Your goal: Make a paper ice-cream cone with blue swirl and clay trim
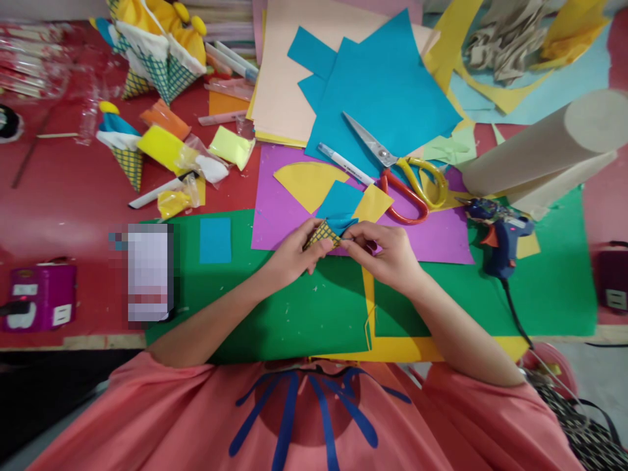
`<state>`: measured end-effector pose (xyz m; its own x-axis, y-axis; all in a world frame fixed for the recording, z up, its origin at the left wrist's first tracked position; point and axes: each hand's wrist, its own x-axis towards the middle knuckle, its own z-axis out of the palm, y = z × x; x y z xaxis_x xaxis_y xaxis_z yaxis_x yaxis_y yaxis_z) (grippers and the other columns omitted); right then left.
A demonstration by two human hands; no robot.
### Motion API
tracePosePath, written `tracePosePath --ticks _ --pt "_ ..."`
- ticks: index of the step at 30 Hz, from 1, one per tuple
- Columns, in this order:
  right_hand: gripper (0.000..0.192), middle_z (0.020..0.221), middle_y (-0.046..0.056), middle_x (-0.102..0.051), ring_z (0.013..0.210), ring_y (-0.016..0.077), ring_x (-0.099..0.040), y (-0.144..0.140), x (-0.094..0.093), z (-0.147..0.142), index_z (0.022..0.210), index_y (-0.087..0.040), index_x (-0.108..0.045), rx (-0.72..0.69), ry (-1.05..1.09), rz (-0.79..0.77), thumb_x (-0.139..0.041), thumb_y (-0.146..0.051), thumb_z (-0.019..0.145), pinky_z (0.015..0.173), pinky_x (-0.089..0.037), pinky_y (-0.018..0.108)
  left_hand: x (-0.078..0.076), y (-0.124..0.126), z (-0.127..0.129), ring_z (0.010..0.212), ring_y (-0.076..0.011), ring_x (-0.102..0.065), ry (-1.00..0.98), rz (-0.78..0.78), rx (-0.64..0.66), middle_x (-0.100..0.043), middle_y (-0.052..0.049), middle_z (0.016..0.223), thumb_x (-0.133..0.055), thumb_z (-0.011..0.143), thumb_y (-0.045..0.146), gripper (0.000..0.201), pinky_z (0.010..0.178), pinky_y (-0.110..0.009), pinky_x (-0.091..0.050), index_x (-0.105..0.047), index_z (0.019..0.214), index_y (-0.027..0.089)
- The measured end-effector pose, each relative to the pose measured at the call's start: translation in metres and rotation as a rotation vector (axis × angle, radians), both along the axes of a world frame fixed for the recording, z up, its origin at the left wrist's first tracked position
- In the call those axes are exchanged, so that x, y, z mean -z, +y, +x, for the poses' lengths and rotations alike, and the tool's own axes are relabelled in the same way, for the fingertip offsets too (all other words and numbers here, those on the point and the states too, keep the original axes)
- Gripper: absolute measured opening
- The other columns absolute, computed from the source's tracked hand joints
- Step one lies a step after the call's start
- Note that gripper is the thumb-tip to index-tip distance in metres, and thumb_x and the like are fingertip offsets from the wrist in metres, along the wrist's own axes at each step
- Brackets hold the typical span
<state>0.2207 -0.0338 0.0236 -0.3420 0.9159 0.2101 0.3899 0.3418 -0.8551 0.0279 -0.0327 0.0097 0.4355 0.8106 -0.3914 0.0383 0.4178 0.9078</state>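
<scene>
A small yellow paper cone (322, 234) with a dark grid pattern is gripped by my left hand (299, 247), fingers closed around it. Blue paper (342, 224) sticks out of its wide end. My right hand (380, 247) pinches the edge of that blue paper at the cone's mouth. Just beyond my hands lie a blue paper square (339, 198), a yellow paper piece (373, 204) and a yellow fan-shaped paper (307, 182), all on a purple sheet (275, 229).
Scissors (392, 163) with red and yellow handles lie open near a marker (346, 163). At right are a blue glue gun (505, 239) with its cord and a large paper roll (540, 147). Finished cones (161, 59), clay packets (167, 147) and a phone (150, 271) sit at left.
</scene>
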Motion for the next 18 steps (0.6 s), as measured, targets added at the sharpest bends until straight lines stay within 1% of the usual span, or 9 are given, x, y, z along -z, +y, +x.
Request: tracePosePath --ticks 2,5,7,9,11,12,14,15,18 --pt "0.012 0.057 -0.004 -0.057 0.047 0.0057 -0.045 -0.0006 -0.0002 -0.0011 0.080 -0.017 -0.066 0.018 -0.014 0.006 -0.063 -0.026 0.088 0.048 -0.037 0.019 0.0026 0.0002 -0.0008 0.043 -0.0027 -0.044 0.014 0.047 -0.013 -0.049 0.009 0.065 -0.066 0.080 0.056 0.047 0.040 -0.016 -0.038 -0.047 0.103 0.020" --pt "0.009 0.060 -0.004 -0.061 0.049 0.0067 -0.049 -0.0024 -0.0010 -0.0021 0.088 -0.019 -0.068 0.061 0.018 0.039 -0.066 -0.027 0.086 0.049 -0.040 0.020 0.0031 0.0010 0.0004 0.042 -0.0028 -0.045 -0.035 0.016 -0.016 -0.052 0.008 0.066 -0.064 0.081 0.058 0.047 0.041 -0.016 -0.040 -0.047 0.103 0.019" --pt "0.014 0.061 -0.004 -0.061 0.050 0.0074 -0.050 -0.0036 -0.0020 -0.0013 0.097 -0.020 -0.066 0.090 0.109 0.057 -0.069 -0.028 0.085 0.050 -0.042 0.021 0.0013 0.0022 0.0018 0.042 -0.0031 -0.045 -0.097 -0.048 -0.017 -0.057 0.006 0.068 -0.062 0.080 0.062 0.049 0.041 -0.017 -0.041 -0.049 0.098 0.018" --pt "0.017 0.064 -0.004 -0.062 0.052 0.0079 -0.053 -0.0039 -0.0031 0.0009 0.100 -0.022 -0.063 0.136 0.229 0.028 -0.068 -0.029 0.086 0.050 -0.044 0.021 -0.0011 0.0042 0.0023 0.041 -0.0031 -0.043 -0.186 -0.147 -0.024 -0.060 0.003 0.070 -0.061 0.079 0.065 0.052 0.039 -0.018 -0.040 -0.051 0.094 0.016" --pt "0.010 0.069 -0.003 -0.063 0.054 0.0081 -0.056 -0.0029 -0.0037 0.0036 0.094 -0.022 -0.062 0.183 0.322 -0.033 -0.064 -0.031 0.089 0.051 -0.046 0.021 -0.0031 0.0062 0.0017 0.039 -0.0026 -0.038 -0.286 -0.260 -0.011 -0.060 0.002 0.070 -0.061 0.078 0.066 0.054 0.037 -0.018 -0.039 -0.054 0.093 0.014" --pt "0.010 0.070 -0.002 -0.063 0.055 0.0078 -0.057 -0.0019 -0.0037 0.0049 0.089 -0.022 -0.062 0.200 0.351 -0.056 -0.061 -0.032 0.091 0.051 -0.046 0.021 -0.0039 0.0070 0.0011 0.039 -0.0023 -0.036 -0.326 -0.311 0.004 -0.060 0.002 0.069 -0.062 0.078 0.065 0.054 0.036 -0.018 -0.038 -0.055 0.093 0.014" --pt "0.017 0.070 -0.001 -0.063 0.056 0.0075 -0.058 0.0004 -0.0031 0.0066 0.081 -0.021 -0.062 0.207 0.368 -0.079 -0.058 -0.032 0.093 0.053 -0.048 0.021 -0.0047 0.0081 -0.0004 0.038 -0.0019 -0.034 -0.370 -0.387 0.035 -0.058 0.003 0.066 -0.062 0.079 0.063 0.052 0.035 -0.017 -0.035 -0.056 0.095 0.014" --pt "0.018 0.070 -0.001 -0.064 0.056 0.0078 -0.059 0.0015 -0.0026 0.0070 0.081 -0.020 -0.063 0.200 0.360 -0.081 -0.058 -0.032 0.094 0.054 -0.048 0.021 -0.0049 0.0083 -0.0010 0.037 -0.0017 -0.032 -0.378 -0.408 0.044 -0.057 0.004 0.065 -0.061 0.080 0.062 0.051 0.034 -0.016 -0.033 -0.057 0.096 0.014" --pt "0.012 0.080 0.002 -0.069 0.062 0.0094 -0.062 0.0035 -0.0014 0.0071 0.093 -0.021 -0.066 0.171 0.317 -0.074 -0.061 -0.032 0.091 0.056 -0.051 0.022 -0.0047 0.0083 -0.0018 0.035 -0.0016 -0.029 -0.382 -0.434 0.067 -0.055 0.004 0.062 -0.058 0.083 0.061 0.050 0.033 -0.016 -0.030 -0.058 0.099 0.013"
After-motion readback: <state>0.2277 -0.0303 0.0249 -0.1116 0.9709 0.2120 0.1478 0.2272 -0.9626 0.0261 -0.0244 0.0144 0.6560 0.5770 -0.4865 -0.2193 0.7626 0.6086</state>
